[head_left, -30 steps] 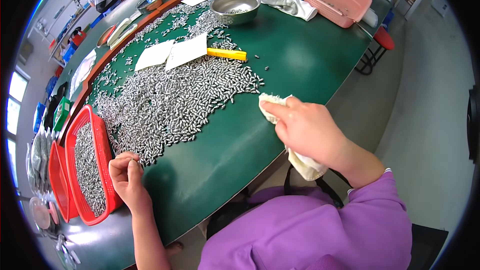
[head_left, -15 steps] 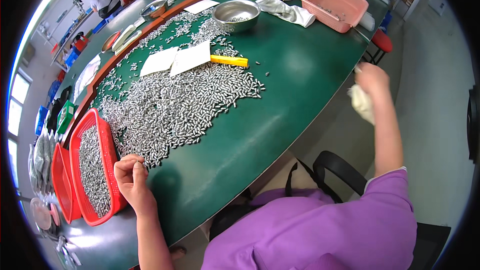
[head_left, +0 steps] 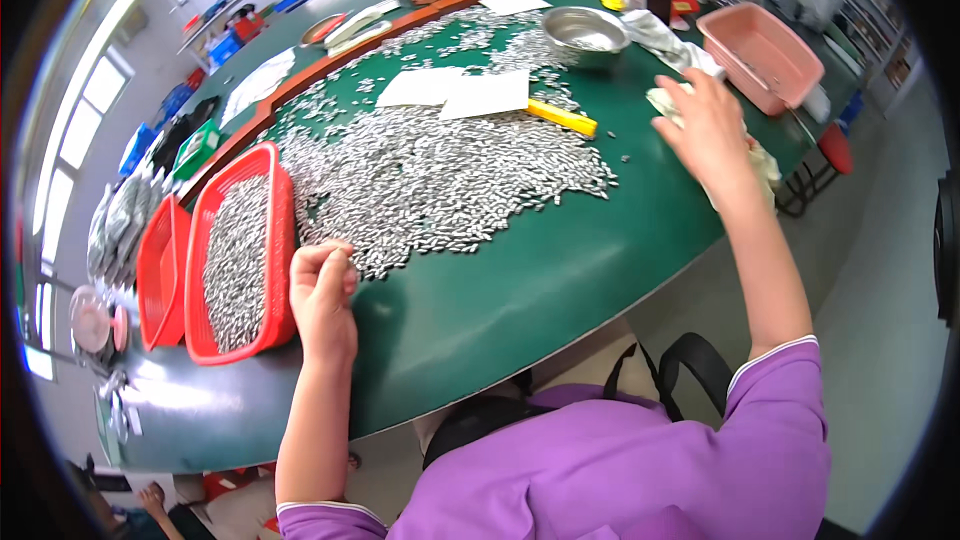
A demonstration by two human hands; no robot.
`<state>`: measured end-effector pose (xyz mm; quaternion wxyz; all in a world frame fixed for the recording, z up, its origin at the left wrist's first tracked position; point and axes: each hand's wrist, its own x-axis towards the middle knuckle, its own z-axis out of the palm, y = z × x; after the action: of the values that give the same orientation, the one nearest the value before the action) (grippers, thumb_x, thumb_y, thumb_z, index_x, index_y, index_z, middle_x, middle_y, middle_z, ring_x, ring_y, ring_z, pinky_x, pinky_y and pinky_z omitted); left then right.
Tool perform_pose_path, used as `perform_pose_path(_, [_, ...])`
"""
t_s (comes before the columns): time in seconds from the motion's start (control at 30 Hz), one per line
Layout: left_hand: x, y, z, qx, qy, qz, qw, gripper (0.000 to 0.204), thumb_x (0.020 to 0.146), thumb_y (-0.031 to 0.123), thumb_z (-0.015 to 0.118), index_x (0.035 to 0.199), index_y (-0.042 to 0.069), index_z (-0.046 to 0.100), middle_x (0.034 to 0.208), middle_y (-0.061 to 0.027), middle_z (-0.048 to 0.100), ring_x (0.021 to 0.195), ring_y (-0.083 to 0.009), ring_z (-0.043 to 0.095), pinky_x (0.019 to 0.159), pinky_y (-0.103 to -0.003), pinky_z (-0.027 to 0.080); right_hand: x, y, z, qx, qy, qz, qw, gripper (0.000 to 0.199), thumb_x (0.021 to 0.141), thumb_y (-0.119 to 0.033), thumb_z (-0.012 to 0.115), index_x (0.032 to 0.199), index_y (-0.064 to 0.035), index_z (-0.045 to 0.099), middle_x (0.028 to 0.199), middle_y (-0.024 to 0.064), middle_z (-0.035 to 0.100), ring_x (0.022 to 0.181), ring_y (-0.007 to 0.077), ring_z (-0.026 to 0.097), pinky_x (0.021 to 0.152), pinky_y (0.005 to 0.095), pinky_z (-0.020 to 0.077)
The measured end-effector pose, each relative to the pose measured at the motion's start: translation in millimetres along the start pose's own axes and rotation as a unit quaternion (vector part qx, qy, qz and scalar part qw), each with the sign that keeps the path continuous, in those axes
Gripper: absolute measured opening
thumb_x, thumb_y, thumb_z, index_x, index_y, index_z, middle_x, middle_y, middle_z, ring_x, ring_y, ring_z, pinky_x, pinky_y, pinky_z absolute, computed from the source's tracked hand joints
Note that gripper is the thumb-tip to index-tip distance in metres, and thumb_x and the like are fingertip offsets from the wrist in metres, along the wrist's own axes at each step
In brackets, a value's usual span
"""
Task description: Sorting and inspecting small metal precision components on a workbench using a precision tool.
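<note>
My left hand (head_left: pixel 325 290) is closed, thumb against curled fingers, at the near left edge of a spread of small silvery metal pieces (head_left: pixel 430 180). Whatever it may hold is hidden. Over a cream cloth (head_left: pixel 765 168) at the table's right edge, my right hand (head_left: pixel 705 130) has its fingers spread. The cloth shows beyond the fingertips and beside the wrist. Left of my left hand stands a red basket (head_left: pixel 284 240) filled with similar small pieces. White paper sheets (head_left: pixel 485 95) and a yellow-handled tool (head_left: pixel 562 118) lie on the spread.
A pink basin (head_left: pixel 735 68) with a few pieces inside stands at the far right, near a white cloth (head_left: pixel 655 35). Left of it is a steel bowl (head_left: pixel 585 32). A raised brown strip (head_left: pixel 330 62) edges the green table (head_left: pixel 500 310). Another red basket (head_left: pixel 160 290) sits far left.
My right hand has swung from beside the table to over its right edge with the cream cloth, and its fingers have spread. My left hand stays closed. The whole view has shifted.
</note>
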<state>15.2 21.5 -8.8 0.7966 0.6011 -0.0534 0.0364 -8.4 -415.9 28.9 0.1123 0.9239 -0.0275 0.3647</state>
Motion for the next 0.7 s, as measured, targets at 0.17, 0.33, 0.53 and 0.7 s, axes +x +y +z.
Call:
perform_pose_path(0.17, [0.0, 11.9, 15.6, -0.072, 0.025, -0.120, 0.990, 0.009, 0.091, 0.005, 0.061, 0.099, 0.004, 0.056, 0.090, -0.0046, 0.062, 0.068, -0.0080, 0.050, 0.062, -0.022, 0.040, 27.4, -145.3, -2.8, 0.407, -0.143, -0.165, 0.887, 0.025, 0.082, -0.013, 0.064, 0.106, -0.0067, 0.068, 0.106, 0.0110, 0.064, 0.104, 0.0289, 0.058, 0.092, 0.0398, 0.0473])
perform_pose_path(0.33, [11.7, 2.3, 20.8, -0.142, -0.004, -0.129, 0.981, 0.013, 0.090, 0.005, 0.062, 0.101, 0.008, 0.056, 0.096, -0.0054, 0.064, 0.068, -0.0074, 0.052, 0.059, -0.022, 0.041, 31.8, -199.6, 17.4, 0.377, -0.173, -0.244, 0.877, 0.025, 0.082, -0.007, 0.061, 0.107, -0.0032, 0.065, 0.104, 0.0124, 0.062, 0.099, 0.0317, 0.057, 0.091, 0.0412, 0.0467])
perform_pose_path(0.53, [25.3, 7.0, -8.5, -0.008, -0.016, 0.023, 1.000, 0.009, 0.088, 0.006, 0.061, 0.096, 0.004, 0.058, 0.089, -0.0032, 0.061, 0.063, -0.0056, 0.047, 0.055, -0.020, 0.036, 27.3, -216.3, 4.4, 0.417, -0.126, -0.261, 0.862, 0.030, 0.081, -0.002, 0.064, 0.111, -0.0031, 0.066, 0.114, 0.0143, 0.061, 0.106, 0.0320, 0.056, 0.092, 0.0407, 0.0461])
perform_pose_path(0.7, [35.4, -32.9, 2.0, 0.055, 0.002, 0.099, 0.994, 0.022, 0.073, 0.010, 0.063, 0.091, 0.001, 0.072, 0.089, -0.0116, 0.070, 0.082, -0.0162, 0.066, 0.075, -0.027, 0.053, 16.9, -205.7, 0.9, 0.364, -0.128, -0.303, 0.871, 0.029, 0.091, -0.004, 0.060, 0.120, -0.0027, 0.065, 0.119, 0.0114, 0.063, 0.112, 0.0246, 0.058, 0.098, 0.0345, 0.0432])
